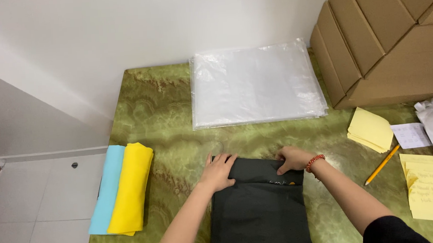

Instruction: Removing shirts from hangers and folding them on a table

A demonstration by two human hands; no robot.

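Both hands press flat on the far edge of a folded dark grey garment at the near middle of the table.

The left hand [218, 170] lies palm down with fingers spread on the far left corner of the dark grey garment [259, 211], forearm reaching in from the near edge. The right hand [294, 158], wearing a red bead bracelet [314, 161], rests on the far right corner with fingers curled over the fold, gripping nothing. The garment lies on the green marbled table [166, 114]. Far of it sits a stack of clear plastic bags [254, 84]; on the left, folded yellow cloth [130, 187] overlaps light blue cloth [107, 185]. On the right lie yellow paper slips [371, 129] and a pencil [382, 164], with cardboard boxes [386, 36] at the far right.
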